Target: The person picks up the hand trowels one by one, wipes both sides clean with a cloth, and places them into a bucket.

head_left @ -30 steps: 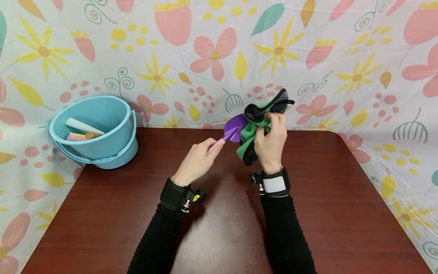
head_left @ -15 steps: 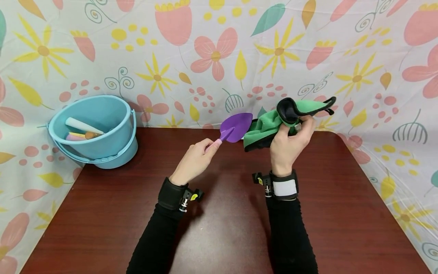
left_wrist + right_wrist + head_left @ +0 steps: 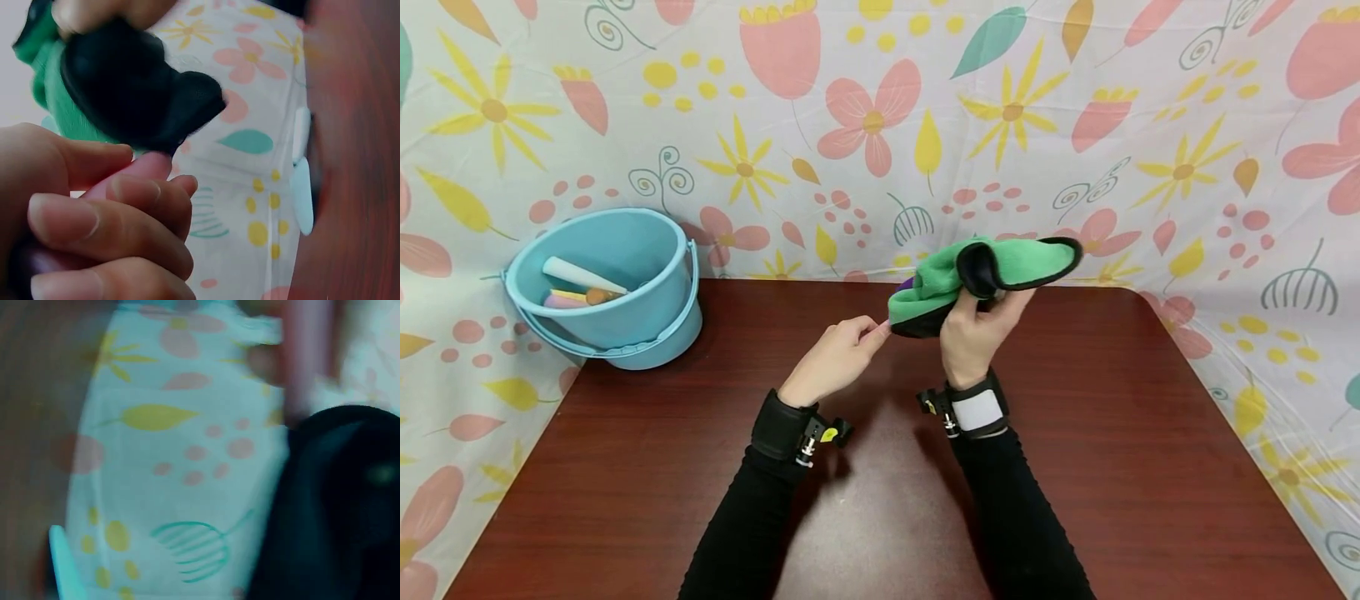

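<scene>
My left hand (image 3: 835, 354) pinches the pink handle (image 3: 134, 172) of a small purple toy shovel (image 3: 907, 285), whose blade is almost wholly hidden. My right hand (image 3: 977, 329) grips a green cloth with a black lining (image 3: 992, 271) and holds it draped over the blade, above the brown table (image 3: 1112, 433). In the left wrist view the cloth (image 3: 125, 87) sits just above my curled fingers. The right wrist view is blurred; only the dark cloth (image 3: 331, 512) and the pink handle (image 3: 303, 356) show.
A light blue bucket (image 3: 606, 287) stands at the table's back left and holds several toy tools with pale handles. A flowered sheet (image 3: 880, 125) hangs behind and at both sides of the table.
My right hand has moved left with the green cloth and laid it over the purple blade, which was in plain view half a second ago. My left hand has kept its hold on the handle.
</scene>
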Tool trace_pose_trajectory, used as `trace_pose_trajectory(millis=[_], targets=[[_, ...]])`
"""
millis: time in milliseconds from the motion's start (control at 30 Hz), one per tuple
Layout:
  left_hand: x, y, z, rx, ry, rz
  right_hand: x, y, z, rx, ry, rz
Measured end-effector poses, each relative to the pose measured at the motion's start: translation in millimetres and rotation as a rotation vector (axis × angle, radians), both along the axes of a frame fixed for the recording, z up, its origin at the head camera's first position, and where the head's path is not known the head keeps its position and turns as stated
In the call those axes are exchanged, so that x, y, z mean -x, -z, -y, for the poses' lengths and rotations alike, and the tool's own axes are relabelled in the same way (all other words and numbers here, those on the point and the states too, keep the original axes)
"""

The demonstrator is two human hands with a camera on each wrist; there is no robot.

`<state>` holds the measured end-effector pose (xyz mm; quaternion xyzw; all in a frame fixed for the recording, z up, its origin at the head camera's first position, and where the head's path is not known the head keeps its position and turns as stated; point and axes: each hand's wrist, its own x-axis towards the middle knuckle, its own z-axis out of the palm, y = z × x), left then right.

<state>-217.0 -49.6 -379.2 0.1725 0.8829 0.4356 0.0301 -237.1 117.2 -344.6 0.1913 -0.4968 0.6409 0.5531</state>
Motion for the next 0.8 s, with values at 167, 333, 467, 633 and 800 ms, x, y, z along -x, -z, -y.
trace_pose_trajectory(millis=[167, 333, 467, 633, 800], targets=[[-0.4, -3.5, 2.2, -0.01, 0.018, 0.024, 18.3, 23.0, 2.0, -0.198, 0.114, 0.033], [0.4, -7.7, 7.7, -0.051, -0.013, 0.068, 29.9, 45.1, 4.7, -0.423, 0.224, 0.105], [1.3, -9.8, 14.3, -0.082, -0.041, 0.101, 30.4, 51.8, 8.1, -0.611, 0.186, 0.14], [3.4, -8.8, 22.9, -0.145, -0.064, 0.129, 27.9, 49.5, 6.9, -0.857, 0.106, 0.223], [3.8, -8.4, 28.4, -0.167, -0.086, 0.122, 24.6, 44.5, 2.4, -1.045, 0.101, 0.32]])
